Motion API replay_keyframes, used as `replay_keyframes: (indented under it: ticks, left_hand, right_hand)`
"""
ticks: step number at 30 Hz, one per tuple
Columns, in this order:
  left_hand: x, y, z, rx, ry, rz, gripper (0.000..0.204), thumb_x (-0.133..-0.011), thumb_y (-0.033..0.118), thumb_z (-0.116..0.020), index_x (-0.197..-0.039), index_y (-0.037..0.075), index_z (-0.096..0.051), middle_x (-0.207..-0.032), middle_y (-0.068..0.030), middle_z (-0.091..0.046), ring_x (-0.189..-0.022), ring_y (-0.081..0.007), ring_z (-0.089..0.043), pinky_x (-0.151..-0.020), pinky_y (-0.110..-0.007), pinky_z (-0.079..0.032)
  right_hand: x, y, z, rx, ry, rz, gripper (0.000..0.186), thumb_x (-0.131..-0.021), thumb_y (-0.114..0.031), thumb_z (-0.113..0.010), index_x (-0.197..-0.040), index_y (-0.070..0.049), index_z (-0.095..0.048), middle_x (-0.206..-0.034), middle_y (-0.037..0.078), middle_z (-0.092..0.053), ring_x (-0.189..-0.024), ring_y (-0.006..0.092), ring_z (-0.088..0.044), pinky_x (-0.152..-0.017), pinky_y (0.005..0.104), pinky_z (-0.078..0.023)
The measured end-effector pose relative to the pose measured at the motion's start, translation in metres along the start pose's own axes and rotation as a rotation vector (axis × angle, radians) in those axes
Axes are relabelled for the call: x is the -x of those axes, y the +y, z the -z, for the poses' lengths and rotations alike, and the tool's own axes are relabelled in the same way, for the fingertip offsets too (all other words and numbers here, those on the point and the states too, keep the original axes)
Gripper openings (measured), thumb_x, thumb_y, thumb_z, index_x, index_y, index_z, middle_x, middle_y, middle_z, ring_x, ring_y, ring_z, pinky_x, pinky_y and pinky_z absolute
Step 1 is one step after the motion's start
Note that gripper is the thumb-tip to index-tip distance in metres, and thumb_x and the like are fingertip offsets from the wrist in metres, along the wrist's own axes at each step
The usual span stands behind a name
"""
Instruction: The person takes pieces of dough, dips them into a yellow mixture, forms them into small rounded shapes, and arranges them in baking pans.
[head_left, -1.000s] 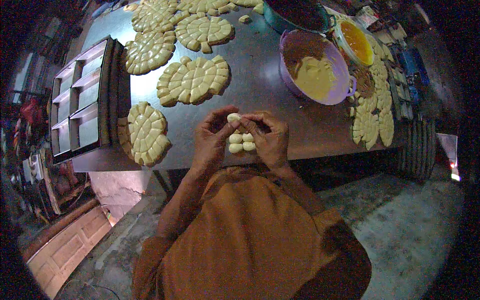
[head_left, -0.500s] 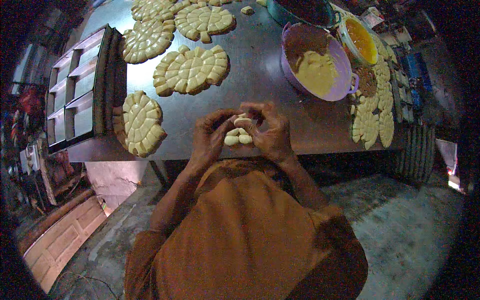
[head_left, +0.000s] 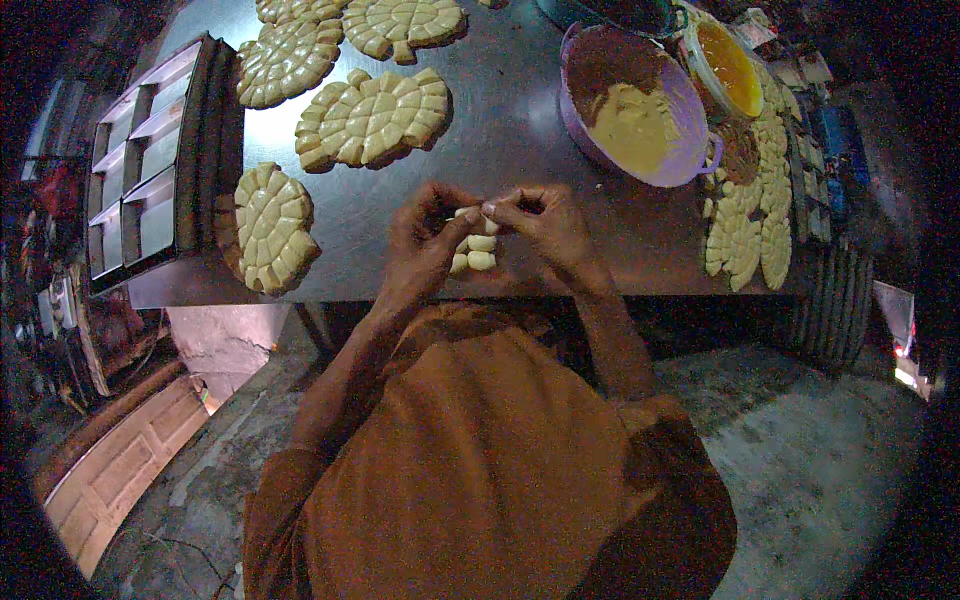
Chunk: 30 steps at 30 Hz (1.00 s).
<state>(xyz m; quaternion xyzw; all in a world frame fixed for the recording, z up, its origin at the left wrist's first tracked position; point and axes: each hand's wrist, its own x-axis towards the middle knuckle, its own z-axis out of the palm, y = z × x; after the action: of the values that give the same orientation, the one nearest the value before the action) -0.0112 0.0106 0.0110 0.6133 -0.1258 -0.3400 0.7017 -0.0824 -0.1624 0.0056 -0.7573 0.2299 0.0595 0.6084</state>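
Note:
Over the table's near edge, my left hand [head_left: 425, 238] and my right hand [head_left: 555, 235] meet with thumbs and fingertips pinched together. Between the fingertips is a small pale piece of dough [head_left: 491, 224], partly covered by the fingers. Just below lie several short dough pieces [head_left: 481, 260], set close together on the tabletop; my left hand hides some of them. To the left sits a flat, shell-like dough cluster [head_left: 272, 228] of many segments with a glossy top. A similar dough cluster [head_left: 375, 120] lies farther away.
More dough clusters [head_left: 290, 60] lie at the far left, beside a dark frame of rectangular metal pans [head_left: 150, 150]. To the right stand a purple basin [head_left: 690, 120] with yellowish dough or batter and a tub of orange-yellow liquid [head_left: 728, 70]. Rows of dough pieces [head_left: 735, 235] line the right edge.
The view has shifted slightly, so the table things sit a little higher. My fingertips have drawn closer together around the small dough piece; my right hand has turned a little.

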Motion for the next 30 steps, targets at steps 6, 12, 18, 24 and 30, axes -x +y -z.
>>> replay_keyframes:
  ticks: [6,12,18,24,30]
  left_hand:
    - [-0.017,-0.017,-0.001,0.479,-0.041,0.138,0.068,-0.074,-0.015,-0.055,-0.137,0.005,-0.036,-0.102,-0.0122,-0.064,-0.102,-0.0229,-0.064,-0.087,-0.034,-0.055]
    - [-0.033,-0.052,0.011,0.329,-0.007,-0.044,0.070,-0.075,-0.010,-0.058,-0.139,0.006,-0.036,-0.110,-0.0131,-0.064,-0.109,-0.0240,-0.061,-0.097,-0.036,-0.049]
    - [-0.030,-0.069,0.091,-0.132,0.324,-0.156,0.031,-0.082,0.006,-0.065,-0.112,0.004,-0.060,-0.106,-0.0105,-0.065,-0.104,-0.0238,-0.061,-0.095,-0.037,-0.047]
    - [-0.024,-0.074,0.174,-1.049,0.651,-0.369,0.021,-0.084,0.016,-0.068,-0.100,0.002,-0.063,-0.088,-0.0169,-0.062,-0.085,-0.0328,-0.062,-0.074,-0.040,-0.051]
    - [-0.045,-0.063,0.199,-1.471,0.900,-0.326,0.025,-0.084,0.025,-0.070,-0.094,0.006,-0.057,-0.093,-0.0168,-0.056,-0.084,-0.0347,-0.060,-0.069,-0.043,-0.050]
  right_hand:
    - [0.005,0.024,-0.019,-0.180,0.117,0.198,0.025,-0.087,-0.003,-0.066,-0.112,0.000,-0.063,-0.104,0.008,-0.068,-0.095,0.0140,-0.065,-0.078,0.0304,-0.054]
    - [0.005,0.034,-0.019,0.314,0.187,0.312,0.026,-0.085,0.003,-0.060,-0.109,-0.002,-0.065,-0.108,0.009,-0.069,-0.100,0.0228,-0.066,-0.091,0.0384,-0.051]
    - [0.003,0.049,-0.036,0.280,0.101,0.095,0.022,-0.089,-0.011,-0.058,-0.108,-0.003,-0.068,-0.109,0.012,-0.068,-0.098,0.0293,-0.065,-0.091,0.0399,-0.051]
    - [0.001,0.070,-0.044,0.166,0.221,0.106,0.020,-0.088,-0.010,-0.062,-0.107,-0.005,-0.068,-0.100,0.012,-0.067,-0.092,0.0273,-0.067,-0.080,0.0361,-0.054]
    - [-0.012,0.050,-0.049,0.555,0.358,0.345,0.021,-0.088,-0.012,-0.065,-0.108,-0.006,-0.068,-0.097,0.011,-0.067,-0.085,0.0251,-0.067,-0.075,0.0338,-0.054]
